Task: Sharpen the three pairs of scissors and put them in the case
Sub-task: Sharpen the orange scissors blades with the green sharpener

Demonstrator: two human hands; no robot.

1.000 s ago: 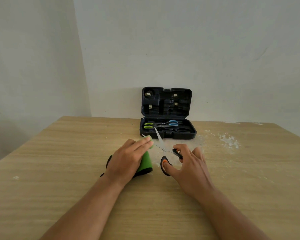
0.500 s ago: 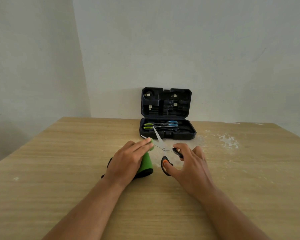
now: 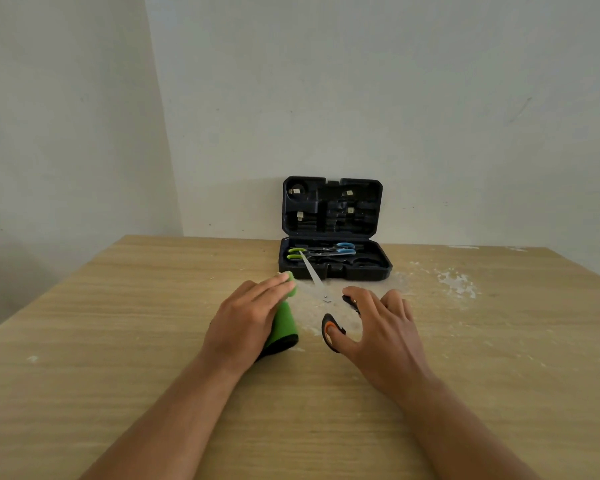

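Your left hand (image 3: 246, 317) lies flat, fingers straight, pressing down on the green sharpener (image 3: 284, 323), which rests on the bench (image 3: 118, 323) with its black base toward you. Your right hand (image 3: 378, 334) has its grip clamped on the black scissors (image 3: 328, 317): the thumb is through the near handle loop (orange lining visible inside it), and the fingers curl over the far handle, which they mostly hide. The blades stand open. One blade points up and away toward the case; the other runs left toward the sharpener's tip, though blur there means you cannot tell for certain whether it touches the sharpener.

The black case (image 3: 333, 233) sits at the far edge of the bench against the wall (image 3: 395, 98), lid upright. Two pairs lie in its lower half: the green scissors (image 3: 296, 253) with handles to the left and the blue scissors (image 3: 345, 248) with handles to the right, their blades overlapping in the middle. The black pair is outside the case, on the bench just in front of it.

White dust (image 3: 456, 282) is scattered over the bench, to the right of the case and under the black scissors.
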